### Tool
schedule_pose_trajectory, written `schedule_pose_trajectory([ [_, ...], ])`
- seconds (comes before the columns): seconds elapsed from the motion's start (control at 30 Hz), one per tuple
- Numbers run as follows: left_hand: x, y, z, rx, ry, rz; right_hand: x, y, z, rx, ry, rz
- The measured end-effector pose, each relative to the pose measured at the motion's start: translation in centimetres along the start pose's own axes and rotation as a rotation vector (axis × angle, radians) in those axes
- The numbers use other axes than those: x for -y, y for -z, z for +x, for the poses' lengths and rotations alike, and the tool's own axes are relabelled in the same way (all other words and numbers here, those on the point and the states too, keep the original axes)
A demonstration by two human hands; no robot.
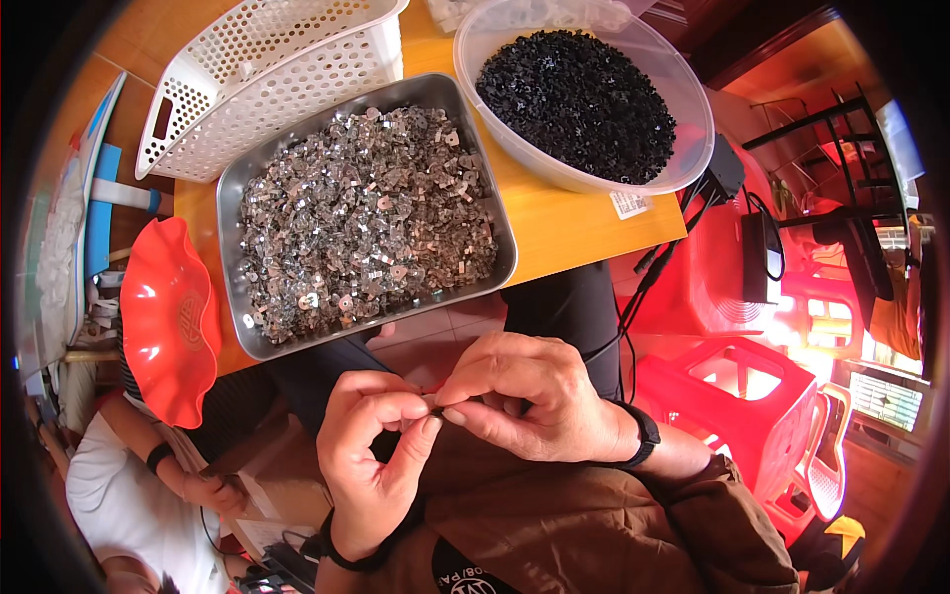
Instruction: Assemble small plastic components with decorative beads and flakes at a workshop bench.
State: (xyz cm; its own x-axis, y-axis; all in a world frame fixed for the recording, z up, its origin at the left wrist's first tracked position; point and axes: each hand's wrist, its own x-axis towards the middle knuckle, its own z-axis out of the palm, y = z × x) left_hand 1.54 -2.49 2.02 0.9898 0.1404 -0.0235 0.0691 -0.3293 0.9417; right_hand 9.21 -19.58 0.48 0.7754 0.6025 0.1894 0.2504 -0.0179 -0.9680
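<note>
Both hands meet just below the near edge of the worktop (pixel 584 223), over the person's lap. The left hand (pixel 371 450) has thumb and forefinger curled into a ring, their tips pressed together on a tiny part (pixel 432 398) that is too small to make out; the right hand (pixel 529 396) comes in from the other side, its fingers (pixel 465 401) pinched on the same part, so the two hands touch at the fingertips. A dark band sits on each wrist. On the worktop, straight beyond the hands, lies a steel tray (pixel 242 183) heaped with small shiny metal pieces (pixel 366 218). Beside the tray, to its right and farther off, stands a clear plastic bowl (pixel 584 178) full of small black pieces (pixel 579 99). Beyond the tray, to its left, a white perforated basket (pixel 267 74) lies tilted. A red wavy-rimmed dish (pixel 168 317) hangs off the tray's left side. Below that dish another person's arm (pixel 173 465) shows.
</note>
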Motion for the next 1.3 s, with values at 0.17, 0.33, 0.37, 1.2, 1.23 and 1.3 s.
schedule_pose_trajectory([
  [0.17, 0.1, 0.0, 0.0, 0.029, -0.059, 0.006, -0.3, 0.4, -0.3, 0.091, -0.142, 0.047],
  [0.33, -0.2, -0.1, -0.2, 0.083, 0.128, -0.359, -1.3, 0.1, -0.4, 0.026, 0.0, 0.127],
  [0.37, -0.2, 0.0, -0.1, 0.118, 0.156, -0.433, -1.2, -0.1, -0.6, -0.004, -0.131, 0.237],
  [1.2, 0.5, 0.3, -0.1, 0.128, 0.214, -0.589, -0.9, -0.8, -0.2, -0.146, 0.213, -0.249],
  [1.23, 0.6, 0.3, -0.1, 0.127, 0.214, -0.589, -0.8, -0.8, -0.2, -0.145, 0.213, -0.249],
  [1.3, 0.6, 0.4, -0.1, 0.135, 0.218, -0.568, -0.6, -0.8, -0.2, -0.134, 0.229, -0.309],
])
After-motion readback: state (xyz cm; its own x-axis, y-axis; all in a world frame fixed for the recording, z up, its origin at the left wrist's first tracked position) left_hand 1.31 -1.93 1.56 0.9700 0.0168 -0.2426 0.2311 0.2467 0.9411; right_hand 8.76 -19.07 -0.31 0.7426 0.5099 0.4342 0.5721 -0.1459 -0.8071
